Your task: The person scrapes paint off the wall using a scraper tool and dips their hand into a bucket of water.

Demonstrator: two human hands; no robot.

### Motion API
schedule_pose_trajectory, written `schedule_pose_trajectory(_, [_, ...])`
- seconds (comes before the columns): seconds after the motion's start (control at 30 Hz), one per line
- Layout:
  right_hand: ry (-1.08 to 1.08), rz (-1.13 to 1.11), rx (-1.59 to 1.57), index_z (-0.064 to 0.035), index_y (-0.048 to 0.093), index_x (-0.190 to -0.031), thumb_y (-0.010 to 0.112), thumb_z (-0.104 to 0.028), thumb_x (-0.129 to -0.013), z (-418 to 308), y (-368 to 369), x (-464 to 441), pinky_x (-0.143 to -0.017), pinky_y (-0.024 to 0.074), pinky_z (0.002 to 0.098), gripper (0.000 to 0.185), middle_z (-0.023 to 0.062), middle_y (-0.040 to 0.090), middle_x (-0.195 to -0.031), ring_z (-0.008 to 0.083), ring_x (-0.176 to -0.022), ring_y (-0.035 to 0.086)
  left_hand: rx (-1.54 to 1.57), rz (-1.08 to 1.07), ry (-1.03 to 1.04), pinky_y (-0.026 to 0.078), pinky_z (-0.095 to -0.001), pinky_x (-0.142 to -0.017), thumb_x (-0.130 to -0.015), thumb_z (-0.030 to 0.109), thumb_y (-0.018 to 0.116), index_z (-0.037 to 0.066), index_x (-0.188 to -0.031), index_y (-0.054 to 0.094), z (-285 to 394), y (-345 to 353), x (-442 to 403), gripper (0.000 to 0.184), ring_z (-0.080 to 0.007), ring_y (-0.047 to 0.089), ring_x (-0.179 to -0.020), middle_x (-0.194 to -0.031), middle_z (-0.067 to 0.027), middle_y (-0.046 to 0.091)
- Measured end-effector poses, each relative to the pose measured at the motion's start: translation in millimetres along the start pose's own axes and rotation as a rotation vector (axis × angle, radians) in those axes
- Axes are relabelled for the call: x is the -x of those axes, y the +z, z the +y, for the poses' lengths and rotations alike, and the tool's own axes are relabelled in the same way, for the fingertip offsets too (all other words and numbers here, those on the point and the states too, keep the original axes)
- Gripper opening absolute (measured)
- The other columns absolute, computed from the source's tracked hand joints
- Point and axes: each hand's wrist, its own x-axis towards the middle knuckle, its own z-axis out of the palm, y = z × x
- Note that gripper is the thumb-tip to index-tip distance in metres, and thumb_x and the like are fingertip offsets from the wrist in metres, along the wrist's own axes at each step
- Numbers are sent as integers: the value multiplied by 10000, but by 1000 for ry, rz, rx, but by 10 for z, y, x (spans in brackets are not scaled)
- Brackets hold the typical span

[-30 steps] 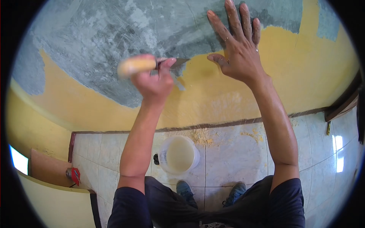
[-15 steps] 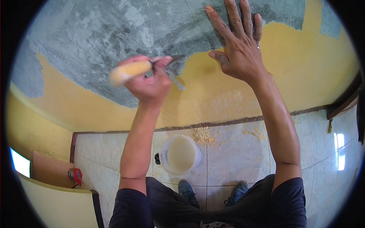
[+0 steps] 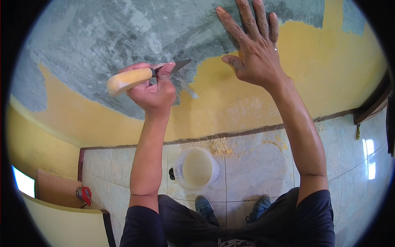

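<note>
My left hand (image 3: 152,88) is wrapped round a scraper (image 3: 131,79) with a pale yellow handle. Its dark metal blade points right, over the bare grey patch (image 3: 135,24) of the wall, near the ragged edge of the yellow paint (image 3: 242,99). My right hand (image 3: 257,53) lies with fingers spread against the wall, fingertips on the grey part and palm over the yellow. Nothing shows in it, and its fingers carry specks of dust.
A white bucket (image 3: 196,168) of cloudy liquid stands on the tiled floor (image 3: 255,173) below my hands. Yellow flakes (image 3: 218,146) lie along the wall's foot. A red object (image 3: 86,195) is at the left, beside a low pale partition (image 3: 66,224). My shoes are below the bucket.
My left hand has moved left and slightly down with the scraper, drawing the blade away from the paint edge. My right hand stays spread on the wall, shifted slightly left in view.
</note>
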Motion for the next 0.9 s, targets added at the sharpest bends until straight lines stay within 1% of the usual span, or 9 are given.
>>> schedule_pose_trajectory(0.13, [7, 12, 84, -211, 214, -1580, 775, -273, -770, 2, 60, -4, -1169, -70, 579, 987, 184, -59, -1649, 409, -1503, -128, -117, -160, 179, 592, -256, -585, -718, -134, 746, -34, -987, 475, 89, 27, -33, 395, -149, 557, -788, -990, -111, 489])
schedule_pose_trajectory(0.33, [1, 5, 80, -205, 215, -1579, 782, -288, -759, 3, 41, -1, -1166, -61, 585, 1001, 192, -53, -1648, 427, -1500, -119, 46, -97, 15, 563, -254, -602, -726, -107, 765, -29, -959, 486, 78, 55, -16, 371, -155, 562, -782, -966, -90, 499])
schedule_pose_trajectory(0.43, [17, -46, 0, -206, 205, -1582, 778, -291, -766, -37, -50, 9, -1166, -57, 587, 1000, 193, -57, -1648, 433, -1498, -120, -360, -209, 230, 493, -247, -622, -660, -17, 878, 29, -932, 531, 64, -4, -54, 443, -150, 555, -733, -898, -45, 531])
schedule_pose_trajectory(0.53, [-18, 24, 13, -209, 199, -1583, 780, -292, -765, 4, 37, 20, -1167, -57, 586, 1007, 192, -54, -1648, 431, -1499, -120, 15, 26, 68, 500, -251, -600, -665, -37, 863, 22, -929, 539, 107, 116, 6, 422, -151, 561, -718, -906, -56, 530])
schedule_pose_trajectory(0.67, [-10, -6, 71, -211, 196, -1584, 774, -288, -774, 11, 39, 19, -1167, -51, 588, 998, 191, -61, -1648, 427, -1502, -111, 62, -80, -42, 499, -267, -555, -691, -56, 835, 2, -967, 532, 107, 94, 52, 415, -168, 613, -740, -912, -68, 540])
schedule_pose_trajectory(0.73, [9, -23, 13, -212, 196, -1584, 783, -282, -768, 8, 28, 8, -1167, -55, 588, 1007, 188, -60, -1649, 420, -1503, -114, -100, -131, 180, 520, -257, -579, -700, -65, 821, 5, -971, 536, 38, 42, -59, 400, -167, 633, -728, -920, -78, 543])
schedule_pose_trajectory(0.8, [4, -26, 24, -213, 193, -1584, 783, -277, -769, 17, 45, 33, -1167, -56, 588, 1009, 186, -64, -1649, 418, -1503, -116, -93, -151, -29, 549, -248, -605, -708, -87, 795, -1, -945, 542, -13, 17, -37, 356, -169, 638, -721, -936, -84, 541])
schedule_pose_trajectory(0.83, [-8, -12, 49, -213, 190, -1585, 782, -273, -770, 21, 32, 18, -1167, -57, 587, 1010, 184, -67, -1649, 417, -1503, -119, -387, -268, 262, 542, -256, -595, -701, -75, 808, 3, -921, 560, 108, -1, -41, 340, -181, 627, -727, -926, -83, 549])
schedule_pose_trajectory(0.9, [-3, -16, 21, -214, 189, -1586, 785, -267, -766, -9, -6, 3, -1167, -58, 587, 1015, 183, -65, -1650, 417, -1503, -120, -160, -125, 144, 533, -259, -585, -688, -63, 827, 7, -896, 563, 145, 68, 39, 344, -180, 618, -746, -919, -79, 547])
